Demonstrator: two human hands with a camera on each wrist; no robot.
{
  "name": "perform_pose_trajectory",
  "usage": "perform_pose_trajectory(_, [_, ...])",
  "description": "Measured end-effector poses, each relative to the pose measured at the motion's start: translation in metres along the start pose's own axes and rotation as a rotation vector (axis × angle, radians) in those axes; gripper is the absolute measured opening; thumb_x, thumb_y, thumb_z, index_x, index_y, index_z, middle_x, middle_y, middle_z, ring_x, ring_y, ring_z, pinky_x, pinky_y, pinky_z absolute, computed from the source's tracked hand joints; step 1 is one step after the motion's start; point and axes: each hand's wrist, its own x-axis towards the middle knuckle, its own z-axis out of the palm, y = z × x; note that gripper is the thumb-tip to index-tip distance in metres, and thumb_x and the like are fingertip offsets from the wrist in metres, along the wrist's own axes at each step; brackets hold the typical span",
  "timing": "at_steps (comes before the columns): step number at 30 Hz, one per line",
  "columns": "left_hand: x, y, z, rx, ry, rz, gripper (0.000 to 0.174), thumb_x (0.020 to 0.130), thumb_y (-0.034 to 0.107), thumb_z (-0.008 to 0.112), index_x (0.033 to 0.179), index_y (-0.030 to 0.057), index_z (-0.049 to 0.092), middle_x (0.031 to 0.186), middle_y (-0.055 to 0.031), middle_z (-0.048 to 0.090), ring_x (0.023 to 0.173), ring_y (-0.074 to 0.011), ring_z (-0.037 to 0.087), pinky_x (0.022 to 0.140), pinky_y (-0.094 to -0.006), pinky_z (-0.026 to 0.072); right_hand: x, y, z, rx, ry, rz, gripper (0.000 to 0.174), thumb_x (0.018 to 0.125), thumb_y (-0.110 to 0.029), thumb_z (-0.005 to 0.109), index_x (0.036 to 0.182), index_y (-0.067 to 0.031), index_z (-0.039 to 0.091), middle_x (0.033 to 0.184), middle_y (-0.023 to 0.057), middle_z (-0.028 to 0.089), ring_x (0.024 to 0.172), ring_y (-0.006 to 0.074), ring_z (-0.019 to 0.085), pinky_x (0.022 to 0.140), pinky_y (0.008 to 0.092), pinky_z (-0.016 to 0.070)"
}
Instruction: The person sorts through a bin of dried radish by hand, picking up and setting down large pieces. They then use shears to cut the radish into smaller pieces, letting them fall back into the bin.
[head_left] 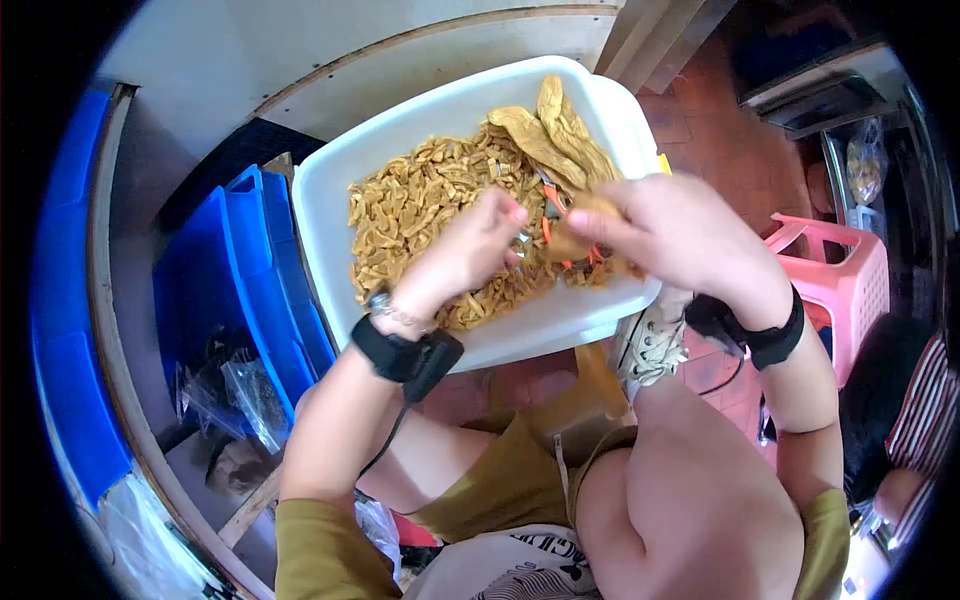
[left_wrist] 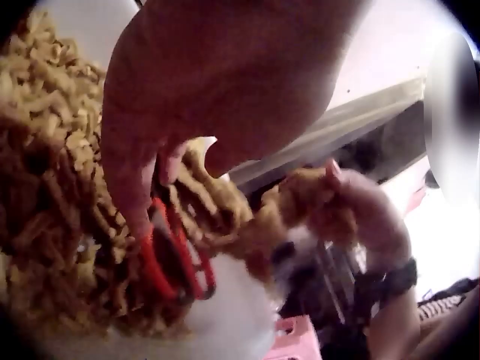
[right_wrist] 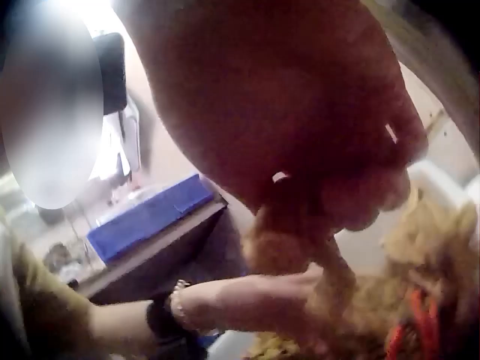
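Head view: left hand grips orange scissors; right hand pinches a tan strip over the tub's near edge.

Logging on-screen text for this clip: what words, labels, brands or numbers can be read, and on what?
White shirt: dark printed capitals, roughly "ACK", cut off at a fold; not readable in full.
White tub, blue crates, pink stool: no text seen.
Both wrist views: too blurred, nothing legible.
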Motion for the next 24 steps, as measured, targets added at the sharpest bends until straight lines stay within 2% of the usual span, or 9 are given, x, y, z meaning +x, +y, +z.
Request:
perform_pose_trajectory(2, [0.016,-0.025,0.015,0.039,-0.082,-0.066,0.028,0.097,0.027,0.052,0.109,0.0021,0.048,0.085,-0.0081,0.059,0.075,-0.0140,0.058,0.068,-0.0307,0.0486,0.013,0.011,0.004,-0.178,0.155,-0.041,0.038,0.088,-0.036,0.058,0.076,-0.0013,0.063,0.069,0.0204,0.062,0.071,0.0360,0.064,0.065,0.0451,0.0499])
perform_pose_trajectory(4, [0.030,-0.042,0.032,0.179,-0.147,0.228,0.025,0.094,0.024,0.056,0.105,0.0014,0.052,0.088,-0.0096,0.060,0.079,-0.0157,0.058,0.071,-0.0309,0.0478,0.026,0.017,0.008,-0.372,0.411,-0.102,0.033,0.089,-0.033,0.057,0.083,-0.0011,0.062,0.065,0.0164,0.063,0.066,0.0328,0.064,0.066,0.0464,0.0487])
perform_pose_trajectory(8, [0.035,-0.038,0.050,0.004,-0.121,0.072,0.022,0.095,0.022,0.058,0.108,0.0055,0.052,0.082,0.0019,0.050,0.076,-0.0081,0.047,0.069,-0.0229,0.0422,0.044,0.033,0.019,-0.582,0.705,-0.222,0.021,0.089,-0.025,0.056,0.088,-0.0049,0.060,0.061,0.0093,0.064,0.052,0.0271,0.062,0.065,0.0344,0.0441])
perform_pose_trajectory(12, [0.035,-0.035,0.047,-0.102,-0.118,0.070,0.018,0.095,0.020,0.058,0.105,0.0060,0.052,0.078,0.0031,0.048,0.074,-0.0066,0.047,0.066,-0.0214,0.0414,0.052,0.057,0.050,-0.835,0.528,-0.075,0.030,0.089,-0.025,0.054,0.102,0.0000,0.062,0.055,0.0055,0.061,0.050,0.0217,0.061,0.068,0.0353,0.0423])
perform_pose_trajectory(15, [0.028,-0.031,0.047,0.005,0.025,0.153,0.010,0.095,0.015,0.055,0.101,0.0067,0.052,0.077,0.0036,0.047,0.069,-0.0060,0.048,0.062,-0.0213,0.0409,0.045,0.060,0.054,-0.754,0.526,0.000,0.038,0.089,-0.030,0.055,0.109,0.0026,0.061,0.054,0.0039,0.060,0.050,0.0228,0.061,0.069,0.0363,0.0421])
perform_pose_trajectory(16, [0.023,-0.029,0.048,-0.146,0.107,0.196,0.007,0.096,0.013,0.053,0.100,0.0068,0.052,0.076,0.0035,0.047,0.067,-0.0062,0.048,0.061,-0.0215,0.0408,0.043,0.057,0.048,-0.731,0.492,0.036,0.045,0.087,-0.034,0.058,0.111,0.0035,0.059,0.058,0.0057,0.062,0.053,0.0243,0.062,0.070,0.0369,0.0425])
perform_pose_trajectory(18, [0.012,-0.018,0.047,-0.296,0.184,0.245,0.005,0.096,0.011,0.051,0.099,0.0068,0.052,0.076,0.0035,0.047,0.065,-0.0064,0.049,0.059,-0.0217,0.0408,0.043,0.062,0.044,-0.699,0.498,0.040,0.045,0.086,-0.035,0.059,0.111,0.0022,0.059,0.063,0.0073,0.063,0.056,0.0250,0.063,0.070,0.0371,0.0427])
perform_pose_trajectory(23, [-0.018,-0.005,0.020,-0.045,0.337,0.239,0.010,0.098,0.011,0.045,0.099,0.0060,0.054,0.073,0.0025,0.048,0.064,-0.0056,0.050,0.057,-0.0213,0.0411,0.049,0.073,0.050,-0.557,0.473,0.035,0.039,0.083,-0.034,0.063,0.105,-0.0025,0.058,0.077,0.0117,0.064,0.065,0.0274,0.064,0.070,0.0390,0.0434])
perform_pose_trajectory(24, [-0.026,-0.004,0.019,0.040,0.383,0.268,0.010,0.099,0.010,0.044,0.099,0.0060,0.054,0.072,0.0027,0.047,0.062,-0.0054,0.049,0.056,-0.0208,0.0402,0.051,0.075,0.053,-0.574,0.660,-0.056,0.036,0.083,-0.032,0.065,0.102,-0.0035,0.057,0.076,0.0111,0.063,0.066,0.0284,0.064,0.070,0.0392,0.0439])
